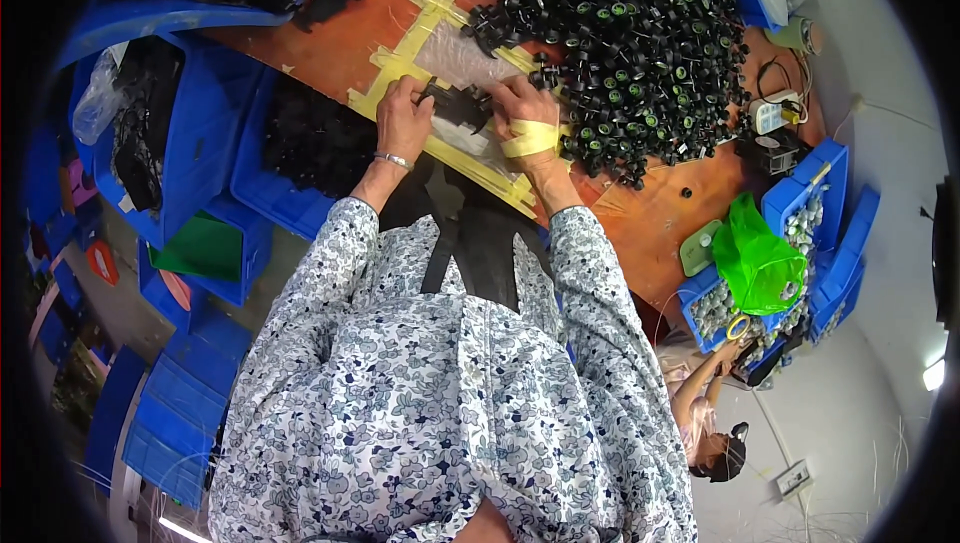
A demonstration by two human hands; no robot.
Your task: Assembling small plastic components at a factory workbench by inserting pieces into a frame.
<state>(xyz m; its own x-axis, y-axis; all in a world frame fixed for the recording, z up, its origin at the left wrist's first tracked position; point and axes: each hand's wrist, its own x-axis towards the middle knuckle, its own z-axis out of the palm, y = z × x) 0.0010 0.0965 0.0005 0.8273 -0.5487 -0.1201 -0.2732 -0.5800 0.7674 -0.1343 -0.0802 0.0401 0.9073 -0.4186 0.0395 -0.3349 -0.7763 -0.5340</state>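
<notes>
A black plastic part [458, 103] lies between my two hands, over the taped patch at the table's near edge. My left hand [404, 121] grips its left end with curled fingers, and a bracelet circles that wrist. At its right end my right hand [527, 118] is closed, fingers bent down over it. Yellow tape [532, 139] wraps the back of my right hand. Under the part is a clear plastic sheet [465, 51], framed by yellow tape strips [405, 43] stuck to the orange table [335, 43]. The part's exact shape is partly hidden by my fingers.
A large heap of small black wheels [640, 63] with some green centres covers the far right. Blue crates [210, 123] with black parts stand left. Right are a green bag [755, 258], blue bins [830, 183] of small grey pieces, a power strip [775, 113] and another person [705, 413].
</notes>
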